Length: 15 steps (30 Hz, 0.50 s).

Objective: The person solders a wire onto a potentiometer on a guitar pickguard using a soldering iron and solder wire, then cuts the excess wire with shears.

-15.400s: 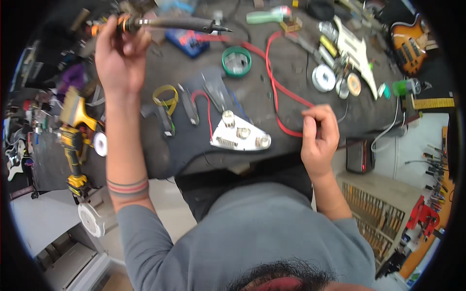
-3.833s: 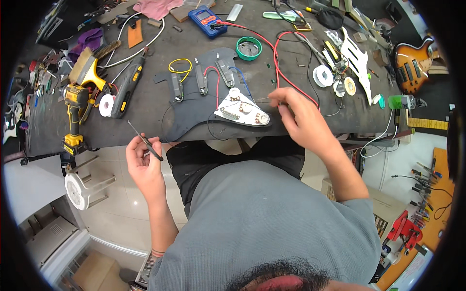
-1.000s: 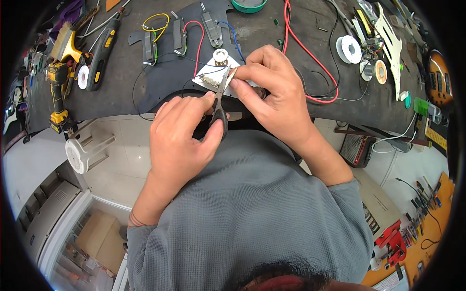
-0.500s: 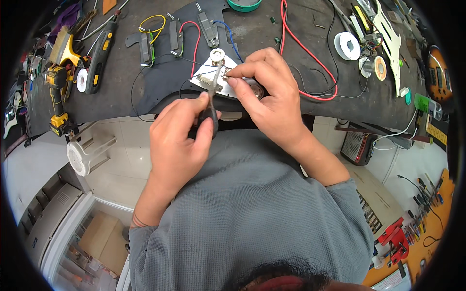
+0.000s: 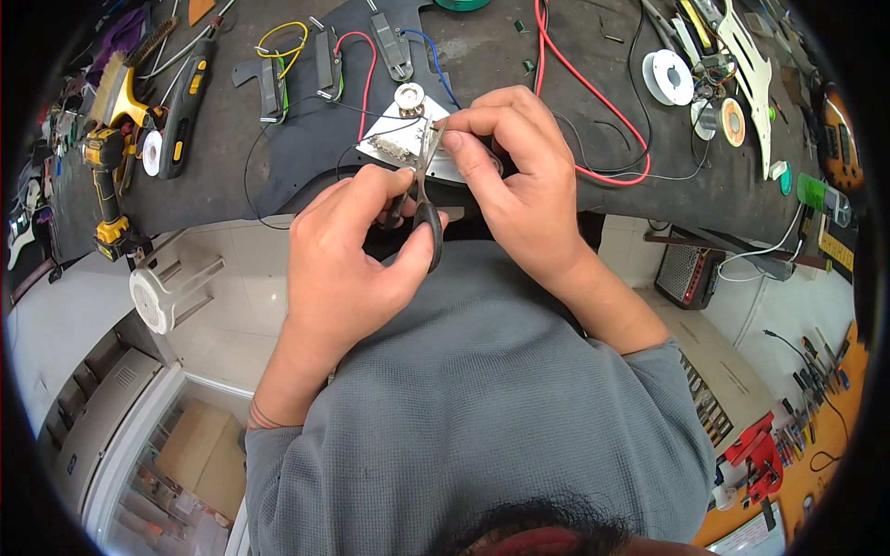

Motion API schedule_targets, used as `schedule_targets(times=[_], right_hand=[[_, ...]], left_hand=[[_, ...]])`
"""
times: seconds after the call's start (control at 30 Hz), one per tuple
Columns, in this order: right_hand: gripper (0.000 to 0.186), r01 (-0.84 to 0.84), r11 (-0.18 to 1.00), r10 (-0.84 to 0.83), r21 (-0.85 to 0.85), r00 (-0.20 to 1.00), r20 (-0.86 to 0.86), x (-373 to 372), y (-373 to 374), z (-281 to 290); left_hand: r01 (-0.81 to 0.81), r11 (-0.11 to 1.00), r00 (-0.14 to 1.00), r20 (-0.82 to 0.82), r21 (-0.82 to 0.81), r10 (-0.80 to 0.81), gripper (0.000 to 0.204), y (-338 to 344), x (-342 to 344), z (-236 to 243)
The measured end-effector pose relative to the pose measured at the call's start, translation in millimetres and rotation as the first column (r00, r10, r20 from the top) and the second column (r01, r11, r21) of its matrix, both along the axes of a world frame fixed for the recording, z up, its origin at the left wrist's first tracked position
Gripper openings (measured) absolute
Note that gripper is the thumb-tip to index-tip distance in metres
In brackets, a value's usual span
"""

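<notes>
My left hand [image 5: 348,246] grips black-handled scissors [image 5: 425,208] whose blades are apart and point up toward my right fingertips. Thumb and forefinger of my right hand [image 5: 519,176] pinch the end of a thin dark wire [image 5: 371,116] beside the blade tips. Under both hands lies a small white metal plate [image 5: 378,135] carrying electronic parts and a round silver knob [image 5: 409,95]. It rests on a black guitar pickguard [image 5: 320,153]. Just beyond are guitar pickups [image 5: 327,63] with yellow, red and blue wires. My fingers cover part of the plate's right side.
A red cable [image 5: 607,111] loops on the dark bench right of my hands. Solder spools [image 5: 667,78] and a cream guitar part [image 5: 746,88] lie farther right. At left are a rotary tool [image 5: 188,107], a brush [image 5: 113,88] and a yellow-black drill [image 5: 104,171].
The scissors blades have spread apart, and their tips have shifted right toward my right fingertips. My left hand has turned slightly with them; my right hand still pinches at nearly the same spot.
</notes>
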State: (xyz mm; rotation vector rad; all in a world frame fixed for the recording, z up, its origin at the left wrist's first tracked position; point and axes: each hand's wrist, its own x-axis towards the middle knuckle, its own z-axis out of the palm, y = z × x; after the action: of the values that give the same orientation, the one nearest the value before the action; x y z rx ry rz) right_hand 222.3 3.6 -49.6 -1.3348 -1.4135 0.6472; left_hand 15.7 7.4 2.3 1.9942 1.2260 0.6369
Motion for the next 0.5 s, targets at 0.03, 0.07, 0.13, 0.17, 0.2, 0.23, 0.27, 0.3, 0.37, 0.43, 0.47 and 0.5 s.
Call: schedule_targets(times=[0.03,0.07,0.13,0.17,0.2,0.23,0.27,0.3,0.37,0.43,0.47,0.5], right_hand=[[0.008,-0.007,1.000,0.006,0.015,1.000,0.016,0.6,0.2,-0.8],[0.007,-0.014,0.999,0.013,0.031,0.999,0.032,1.1,0.4,-1.5],[0.007,-0.018,0.999,0.017,0.048,0.999,0.036,1.4,1.9,-2.9],[0.007,-0.024,0.998,0.021,0.066,0.999,0.044,1.6,2.4,-3.5],[0.007,-0.021,0.998,0.018,0.065,0.999,0.043,1.7,2.7,-3.9],[0.007,-0.023,0.997,0.020,0.072,0.999,0.042,1.9,3.0,-4.2],[0.007,-0.025,0.997,0.022,0.078,0.999,0.040,1.8,2.9,-4.4],[0.007,-0.023,0.997,0.020,0.077,0.999,0.039,2.0,3.2,-4.5],[0.007,-0.030,0.996,0.027,0.084,0.999,0.037,2.0,3.6,-5.3],[0.007,-0.027,0.996,0.025,0.085,0.999,0.033,1.0,3.4,-6.7],[0.007,-0.024,0.996,0.021,0.084,0.999,0.034,0.9,3.5,-6.8],[0.007,-0.021,0.996,0.018,0.081,0.999,0.034,1.0,3.7,-6.7]], left_hand=[[0.002,1.000,1.000,-0.007,-0.009,-0.002,0.038,1.0,1.1,1.0],[0.003,1.000,1.000,-0.014,-0.018,-0.004,0.038,1.5,1.8,1.5],[0.002,1.000,1.000,-0.009,-0.028,-0.003,0.037,2.1,2.6,1.1],[0.000,0.999,1.000,0.000,-0.037,0.000,0.036,2.5,3.1,0.8],[0.003,0.999,1.000,-0.002,-0.038,-0.003,0.036,3.0,3.3,0.7],[0.005,0.999,1.000,0.006,-0.033,-0.004,0.036,3.5,3.3,0.7],[0.006,1.000,1.000,0.013,-0.028,-0.006,0.036,3.6,3.3,0.8],[0.009,1.000,1.000,0.011,-0.029,-0.009,0.036,3.5,3.5,0.8],[-0.013,0.999,1.000,0.028,-0.030,0.014,0.036,2.8,3.5,0.0],[-0.022,0.999,0.999,0.037,-0.036,0.024,0.035,2.6,3.0,-2.0],[-0.030,0.998,0.998,0.051,-0.046,0.033,0.033,3.3,3.2,-2.5],[-0.027,0.998,0.998,0.051,-0.049,0.030,0.033,4.0,3.5,-1.7]])
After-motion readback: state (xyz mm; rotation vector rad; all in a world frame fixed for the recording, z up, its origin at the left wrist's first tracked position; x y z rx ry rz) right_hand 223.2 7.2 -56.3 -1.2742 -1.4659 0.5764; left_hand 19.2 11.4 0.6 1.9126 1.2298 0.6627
